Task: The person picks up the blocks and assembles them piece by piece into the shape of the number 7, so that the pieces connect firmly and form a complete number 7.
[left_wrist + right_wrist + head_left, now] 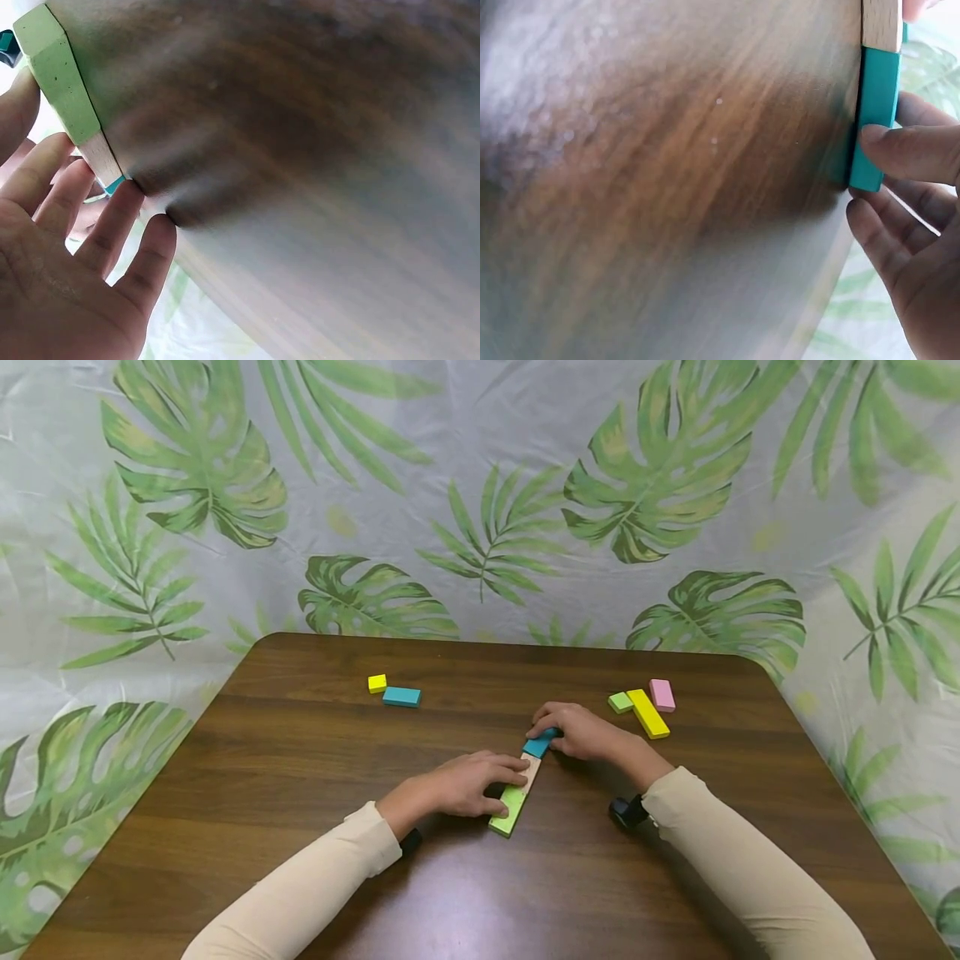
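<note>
A green block (510,812), a plain wooden block (532,770) and a blue block (537,747) lie end to end in a slanting row on the table. My left hand (467,783) rests along the row's left side, its thumb on the green block and a fingertip at the wooden one. In the left wrist view its fingers are extended fairly straight beside the green block (61,82). At the far end my right hand (588,732) pinches the blue block (877,97) between thumb and fingers, covering part of it in the head view.
Back left on the brown table (300,752) lie a small yellow block (377,683) and another blue block (402,697). Back right are a small green block (620,702), a long yellow block (648,714) and a pink block (662,695). A leaf-patterned curtain (510,610) hangs behind.
</note>
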A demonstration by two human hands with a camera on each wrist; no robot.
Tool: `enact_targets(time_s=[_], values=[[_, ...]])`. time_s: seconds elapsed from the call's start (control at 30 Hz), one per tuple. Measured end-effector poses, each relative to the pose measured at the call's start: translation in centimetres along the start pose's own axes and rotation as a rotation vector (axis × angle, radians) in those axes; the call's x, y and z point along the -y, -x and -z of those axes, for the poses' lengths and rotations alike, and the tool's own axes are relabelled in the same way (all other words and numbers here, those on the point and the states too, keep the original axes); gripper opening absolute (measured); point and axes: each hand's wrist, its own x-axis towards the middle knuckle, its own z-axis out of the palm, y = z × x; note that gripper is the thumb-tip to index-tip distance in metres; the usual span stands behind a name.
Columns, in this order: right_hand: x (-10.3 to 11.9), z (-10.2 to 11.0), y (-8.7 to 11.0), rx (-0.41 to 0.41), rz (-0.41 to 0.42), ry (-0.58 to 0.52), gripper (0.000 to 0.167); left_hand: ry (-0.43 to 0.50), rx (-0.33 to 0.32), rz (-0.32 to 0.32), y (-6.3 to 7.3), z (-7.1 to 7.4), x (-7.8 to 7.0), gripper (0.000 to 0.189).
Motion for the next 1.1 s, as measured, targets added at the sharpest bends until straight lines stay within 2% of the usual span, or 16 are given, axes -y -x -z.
enact_targets(time_s=[0.43, 0.67, 1.1], values=[[-0.14, -0.15, -0.27, -0.023, 0.064, -0.026, 0.036, -0.039, 0.018, 0.023, 0.20, 0.31, -0.49, 0.053], [-0.11, -0.30, -0.55, -0.006, 0.046, -0.043, 0.037, -0.067, 0.001, 0.035, 0.47, 0.28, -0.80, 0.052], [-0.15, -0.68, -0.75, -0.011, 0.055, -0.065, 0.038, -0.077, -0.027, 0.011, 0.48, -0.02, -0.61, 0.052]])
